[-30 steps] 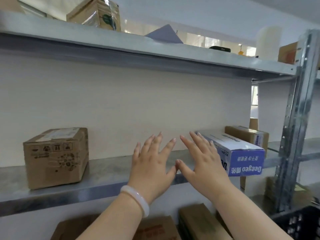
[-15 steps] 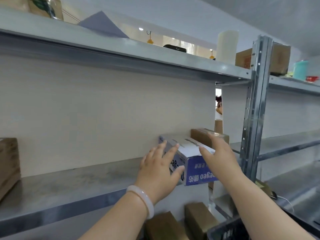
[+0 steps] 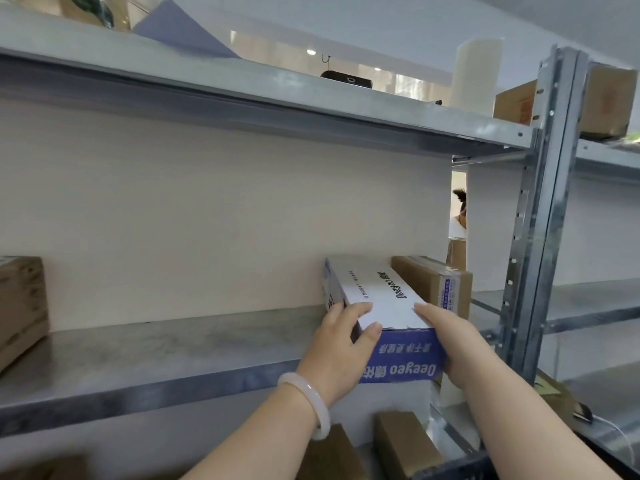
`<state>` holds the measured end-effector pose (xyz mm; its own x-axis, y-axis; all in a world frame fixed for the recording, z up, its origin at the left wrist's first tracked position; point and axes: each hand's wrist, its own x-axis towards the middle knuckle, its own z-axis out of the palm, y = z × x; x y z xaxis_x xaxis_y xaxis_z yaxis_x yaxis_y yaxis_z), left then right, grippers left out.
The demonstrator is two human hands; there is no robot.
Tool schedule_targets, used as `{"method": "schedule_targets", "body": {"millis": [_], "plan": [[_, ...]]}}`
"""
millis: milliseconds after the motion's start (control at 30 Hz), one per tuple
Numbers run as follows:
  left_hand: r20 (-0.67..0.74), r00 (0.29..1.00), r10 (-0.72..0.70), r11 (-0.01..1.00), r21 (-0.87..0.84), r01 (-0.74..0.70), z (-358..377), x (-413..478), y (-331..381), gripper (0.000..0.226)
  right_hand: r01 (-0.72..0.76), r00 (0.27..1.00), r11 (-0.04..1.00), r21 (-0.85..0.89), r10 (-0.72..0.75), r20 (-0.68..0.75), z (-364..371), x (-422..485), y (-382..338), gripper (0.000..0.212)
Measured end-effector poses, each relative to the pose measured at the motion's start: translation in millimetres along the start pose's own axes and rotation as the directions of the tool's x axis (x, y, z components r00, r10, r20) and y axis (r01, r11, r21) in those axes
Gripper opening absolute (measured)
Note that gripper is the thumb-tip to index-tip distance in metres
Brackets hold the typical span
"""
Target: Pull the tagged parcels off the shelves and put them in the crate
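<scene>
Box (image 3: pixel 377 299) at the shelf (image 3: pixel 173 348) edge, front end overhanging, clasped from both sides: left hand (image 3: pixel 343 355) fingers (image 3: pixel 356 310) curled over its top left edge, right hand (image 3: pixel 450 341) wrapped round its right side. Likely light, stiff cardboard; side grip suits.

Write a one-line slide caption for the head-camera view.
Left hand and right hand grip the near end of a blue-and-white box on the metal shelf, beside a brown carton.

"Deeyeo" on blue-and-white box (image 3: pixel 379 299): once on white top, once upside down on blue end face. Adjacent Chinese characters unread.
</scene>
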<state>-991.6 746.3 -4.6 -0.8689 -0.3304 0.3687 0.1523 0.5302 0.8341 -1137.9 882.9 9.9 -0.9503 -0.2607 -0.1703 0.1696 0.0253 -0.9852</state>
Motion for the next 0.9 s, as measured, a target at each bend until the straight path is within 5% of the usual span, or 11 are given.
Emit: {"method": "schedule_targets", "body": {"millis": [200,400,500,600,767,900], "plan": [[-0.131,0.991,0.018,0.999,-0.048,-0.024,-6,-35,-5,0.055,-0.082,0.988,0.989,0.124,0.065,0.140,12,-4,35,0.055],[-0.337,0.941,0.016,0.999,-0.022,-0.025,-25,-49,-10,0.049,0.256,0.917,0.952,0.169,-0.294,0.270,42,-51,37,0.024],[-0.444,0.894,0.056,0.995,0.102,-0.012,-50,-43,-7,0.060,0.523,0.800,0.847,0.097,-0.526,0.289,63,-81,26,0.033],[-0.433,0.902,0.001,0.998,0.051,0.023,-74,-39,2,0.073,0.724,0.673,0.685,-0.082,-0.675,0.303,80,-97,19,0.060],[-0.395,0.902,-0.174,0.982,-0.140,0.128,-91,-48,10,0.138,0.795,0.596,0.588,-0.148,-0.714,0.367,99,-119,17,0.071],[-0.374,0.899,-0.228,0.928,-0.364,0.084,-101,-56,11,0.140,0.839,0.522,0.539,-0.079,-0.755,0.397,108,-131,17,0.053]]}}
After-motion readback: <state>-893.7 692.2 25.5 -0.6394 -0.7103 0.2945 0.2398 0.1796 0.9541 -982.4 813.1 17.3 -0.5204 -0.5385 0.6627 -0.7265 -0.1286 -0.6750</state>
